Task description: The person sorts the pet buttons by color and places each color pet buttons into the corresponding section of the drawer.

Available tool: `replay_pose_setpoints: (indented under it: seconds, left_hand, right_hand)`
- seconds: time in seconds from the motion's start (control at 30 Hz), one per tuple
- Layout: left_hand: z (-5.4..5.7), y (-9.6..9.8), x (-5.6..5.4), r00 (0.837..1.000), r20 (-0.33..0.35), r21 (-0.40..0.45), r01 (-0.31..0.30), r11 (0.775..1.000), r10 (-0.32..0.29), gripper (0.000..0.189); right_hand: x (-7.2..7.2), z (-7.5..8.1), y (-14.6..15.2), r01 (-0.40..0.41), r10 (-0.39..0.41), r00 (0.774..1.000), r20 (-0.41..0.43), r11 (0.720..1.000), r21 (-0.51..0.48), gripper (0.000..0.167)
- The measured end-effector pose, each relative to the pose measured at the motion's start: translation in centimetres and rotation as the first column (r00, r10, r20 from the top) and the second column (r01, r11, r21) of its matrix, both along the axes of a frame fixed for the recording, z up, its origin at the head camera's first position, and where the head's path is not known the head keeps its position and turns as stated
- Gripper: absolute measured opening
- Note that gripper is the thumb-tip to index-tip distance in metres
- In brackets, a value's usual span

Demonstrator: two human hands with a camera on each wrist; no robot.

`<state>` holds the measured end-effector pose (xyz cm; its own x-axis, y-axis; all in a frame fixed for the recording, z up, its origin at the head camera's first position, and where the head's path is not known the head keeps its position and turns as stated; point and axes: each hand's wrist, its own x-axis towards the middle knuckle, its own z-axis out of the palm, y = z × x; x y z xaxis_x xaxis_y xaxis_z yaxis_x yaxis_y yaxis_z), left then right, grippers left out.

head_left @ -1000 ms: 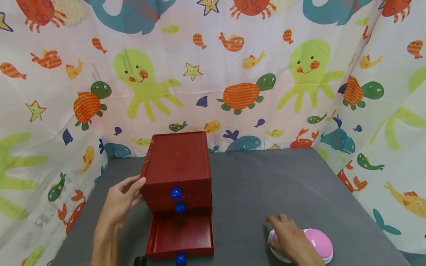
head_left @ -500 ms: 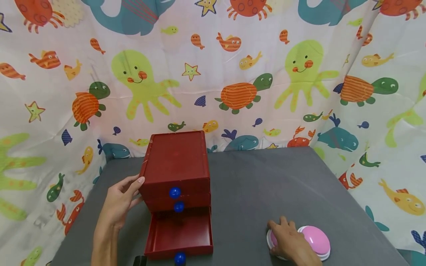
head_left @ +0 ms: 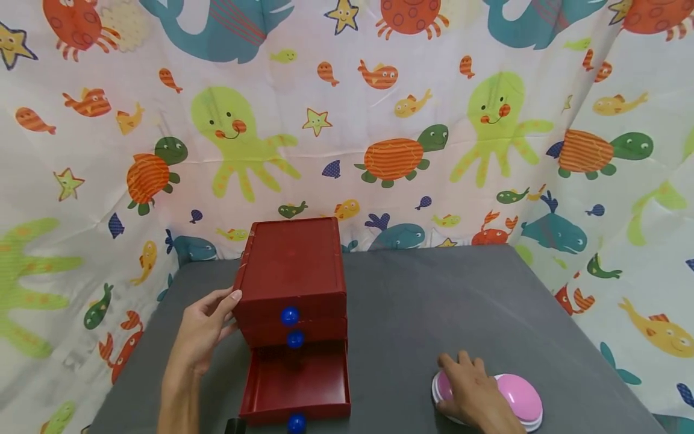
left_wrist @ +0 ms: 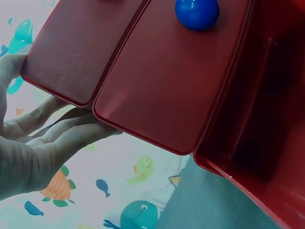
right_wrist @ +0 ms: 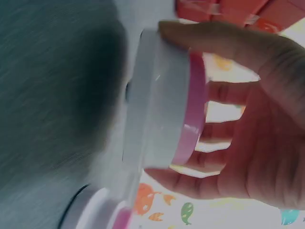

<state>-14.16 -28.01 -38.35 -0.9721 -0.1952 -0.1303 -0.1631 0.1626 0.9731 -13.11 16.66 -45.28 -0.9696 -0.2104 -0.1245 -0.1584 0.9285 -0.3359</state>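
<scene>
A small red chest of drawers (head_left: 293, 259) with blue knobs stands left of centre, its bottom drawer (head_left: 303, 386) pulled out and no contents visible in it. At its front left corner my left hand (head_left: 203, 328) holds the side, thumb at the upper edge; in the left wrist view the fingers (left_wrist: 71, 131) lie along the drawer fronts' side edge. My right hand (head_left: 474, 389) grips the left part of a white twin round piece with pink domed tops (head_left: 520, 398). In the right wrist view, thumb and fingers span the white rim (right_wrist: 162, 105) below the pink top.
The grey table (head_left: 412, 313) extends between the chest and the pink-topped piece. Behind and beside it hangs a curtain (head_left: 336, 78) printed with sea animals. A small black object (head_left: 235, 425) shows at the bottom edge, left of the drawer.
My right hand's fingers have come down and closed around the left pink-topped part. My left hand keeps its hold on the chest. The head view has shifted slightly.
</scene>
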Motion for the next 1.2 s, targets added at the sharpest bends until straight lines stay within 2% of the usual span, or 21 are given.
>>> replay_pose_setpoints:
  seconds: [0.1,0.27,0.4,0.5,0.63,0.77,0.83,0.87,0.97,1.03,1.1,1.2]
  left_hand:
    - [0.0,0.2,-0.1,1.000,0.004,-0.007,-0.003,1.000,0.003,0.067]
    - [0.1,0.3,-0.1,1.000,0.008,-0.006,0.010,1.000,-0.010,0.068]
    - [0.1,0.4,-0.2,1.000,0.002,-0.005,0.018,1.000,-0.017,0.068]
    - [0.1,0.4,-0.1,1.000,-0.003,-0.003,0.019,1.000,-0.019,0.068]
    - [0.1,0.4,0.1,1.000,0.000,0.000,0.012,1.000,-0.012,0.068]
    - [0.2,0.4,0.0,1.000,-0.004,0.006,0.004,1.000,-0.004,0.069]
    - [0.2,0.4,-0.1,1.000,-0.010,0.005,-0.002,1.000,0.002,0.070]
    - [0.3,0.4,-0.1,1.000,-0.018,0.005,-0.004,1.000,0.004,0.070]
    - [0.3,0.4,-0.1,0.999,-0.034,0.000,-0.007,1.000,0.007,0.068]
    - [0.3,0.4,-0.1,0.999,-0.041,-0.001,-0.004,1.000,0.004,0.065]
    - [0.2,0.4,-0.1,0.999,-0.039,-0.004,-0.004,1.000,0.003,0.063]
    - [0.1,0.5,0.1,1.000,-0.031,-0.008,-0.006,1.000,0.006,0.062]
  right_hand:
    - [0.0,1.2,-1.2,-0.006,0.006,1.000,0.010,0.999,-0.052,0.056]
    - [0.2,3.8,-4.2,-0.034,0.056,0.990,0.128,0.985,-0.171,0.063]
    - [0.8,5.7,-6.6,-0.155,0.188,0.973,0.137,0.963,-0.219,0.062]
    - [1.4,6.9,-8.7,-0.272,0.303,0.946,0.118,0.936,-0.226,0.058]
    - [2.3,7.8,-12.2,-0.443,0.461,0.885,0.057,0.875,-0.195,0.052]
    - [2.8,7.5,-16.5,-0.608,0.606,0.790,-0.092,0.794,0.011,0.052]
    - [3.1,6.9,-18.6,-0.639,0.654,0.733,-0.190,0.757,0.137,0.051]
    - [3.1,6.5,-19.6,-0.639,0.664,0.710,-0.233,0.747,0.184,0.052]
    - [3.0,5.1,-21.9,-0.612,0.666,0.666,-0.338,0.746,0.263,0.052]
    - [2.8,3.9,-23.2,-0.583,0.648,0.655,-0.388,0.761,0.286,0.054]
    - [2.7,2.9,-24.1,-0.557,0.621,0.668,-0.410,0.783,0.278,0.057]
    - [2.6,1.9,-25.2,-0.520,0.576,0.714,-0.399,0.817,0.250,0.057]
